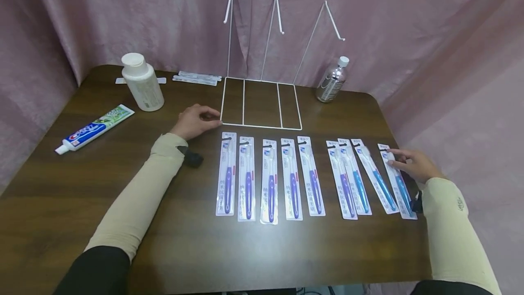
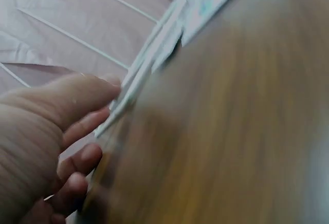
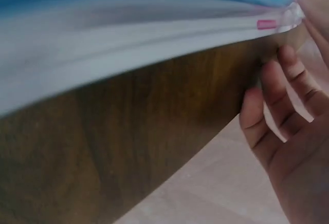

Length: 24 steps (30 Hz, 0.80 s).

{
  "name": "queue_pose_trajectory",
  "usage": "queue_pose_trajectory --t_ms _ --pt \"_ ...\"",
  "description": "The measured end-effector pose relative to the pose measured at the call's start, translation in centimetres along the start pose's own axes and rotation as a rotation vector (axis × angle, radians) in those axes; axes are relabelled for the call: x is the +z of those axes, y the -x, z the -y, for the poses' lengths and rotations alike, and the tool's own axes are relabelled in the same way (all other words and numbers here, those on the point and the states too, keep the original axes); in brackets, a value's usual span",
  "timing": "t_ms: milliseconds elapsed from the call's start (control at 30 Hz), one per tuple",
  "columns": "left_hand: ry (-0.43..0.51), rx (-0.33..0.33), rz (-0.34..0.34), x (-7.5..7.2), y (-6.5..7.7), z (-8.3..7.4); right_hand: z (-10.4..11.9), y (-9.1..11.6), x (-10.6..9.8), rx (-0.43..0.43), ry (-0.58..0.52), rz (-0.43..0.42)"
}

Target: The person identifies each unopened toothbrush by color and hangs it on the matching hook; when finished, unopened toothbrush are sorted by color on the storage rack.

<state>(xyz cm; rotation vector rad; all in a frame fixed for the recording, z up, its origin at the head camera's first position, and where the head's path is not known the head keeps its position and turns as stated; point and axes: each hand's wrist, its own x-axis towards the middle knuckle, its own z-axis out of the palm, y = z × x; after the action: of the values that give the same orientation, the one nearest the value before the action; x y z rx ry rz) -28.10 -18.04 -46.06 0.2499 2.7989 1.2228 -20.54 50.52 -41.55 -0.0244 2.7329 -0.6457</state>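
Observation:
A white wire rack (image 1: 262, 126) with three upright hooks stands toward the back of the table. My left hand (image 1: 197, 121) pinches its front left corner between thumb and fingers; in the left wrist view the thumb (image 2: 87, 90) lies against the white wire. At the far right, my right hand (image 1: 415, 165) holds the upper edge of a packaged blue toothbrush (image 1: 403, 190) between thumb and index finger. Its other fingers (image 3: 275, 95) are loosely bent beside the pack. Several packaged purple toothbrushes (image 1: 271, 195) lie in a row before the rack, with further blue ones (image 1: 380, 185) at right.
A toothpaste tube (image 1: 98, 126) and a white bottle (image 1: 143, 85) are at the left. Flat white strips (image 1: 196, 78) lie along the back edge. A clear bottle with a white cap (image 1: 330, 81) stands right of the rack. Pink curtain (image 1: 163, 12) hangs behind the table.

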Motion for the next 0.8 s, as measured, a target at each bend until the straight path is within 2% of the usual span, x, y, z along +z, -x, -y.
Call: queue_pose_trajectory --t_ms 133,300,400,467,600,700,800 --pt "-0.053 0.050 -0.030 0.8 -0.6 -0.2 -0.4 0.8 0.1 -0.009 -0.005 -0.032" --pt "-0.050 0.049 -0.061 0.7 -1.0 -0.2 0.4 1.0 0.3 -0.057 -0.016 -0.088" --pt "-0.049 0.052 -0.073 0.4 -1.3 -0.1 1.3 0.9 0.2 -0.086 -0.007 -0.155" --pt "-0.045 0.053 -0.084 0.4 -1.5 -0.1 2.7 1.1 -0.3 -0.116 0.018 -0.233" --pt "-0.040 0.044 -0.093 0.5 -1.4 -0.1 8.0 1.3 -1.7 -0.192 0.035 -0.472" --pt "-0.045 0.036 -0.087 0.7 -1.2 0.1 13.5 1.3 -2.3 -0.254 -0.003 -0.680" --pt "-0.043 0.026 -0.082 0.9 -0.9 0.2 19.3 1.0 -2.4 -0.332 -0.070 -0.847"
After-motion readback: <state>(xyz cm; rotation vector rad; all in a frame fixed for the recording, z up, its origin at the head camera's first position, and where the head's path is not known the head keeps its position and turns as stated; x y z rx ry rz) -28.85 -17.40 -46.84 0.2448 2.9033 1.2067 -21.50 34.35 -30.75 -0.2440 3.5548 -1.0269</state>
